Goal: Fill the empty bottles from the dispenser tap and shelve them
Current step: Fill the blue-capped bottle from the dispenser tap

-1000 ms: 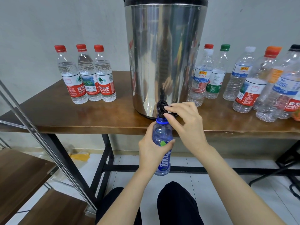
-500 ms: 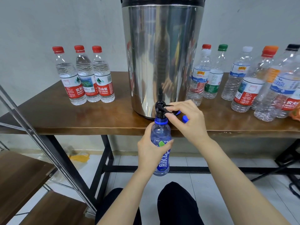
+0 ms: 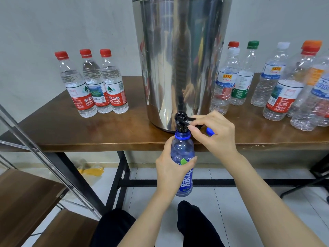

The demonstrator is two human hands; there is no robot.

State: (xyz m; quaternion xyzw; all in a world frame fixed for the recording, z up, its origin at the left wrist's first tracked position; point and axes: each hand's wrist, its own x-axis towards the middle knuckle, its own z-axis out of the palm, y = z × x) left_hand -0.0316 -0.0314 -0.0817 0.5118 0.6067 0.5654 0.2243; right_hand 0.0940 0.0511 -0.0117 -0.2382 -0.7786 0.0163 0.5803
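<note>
While the left hand (image 3: 170, 169) grips the blue bottle (image 3: 183, 148) upright just below the counter (image 3: 89, 138) edge, its open mouth sits directly under the dispenser (image 3: 178, 59) tap (image 3: 181, 123), whose lever (image 3: 192, 119) the right hand (image 3: 214, 137) pinches just right of the neck.

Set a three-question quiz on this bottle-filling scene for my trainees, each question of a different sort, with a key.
1. True or false: the left hand holds the blue bottle with its mouth under the tap of the steel dispenser.
2. Where is the blue cap? A) screwed on the bottle B) on the wooden table by the right hand C) on the floor
3. Fill in: ___ red-capped bottles stand together to the left of the dispenser.
Key: 1 true; 2 B; 3 three.
</note>
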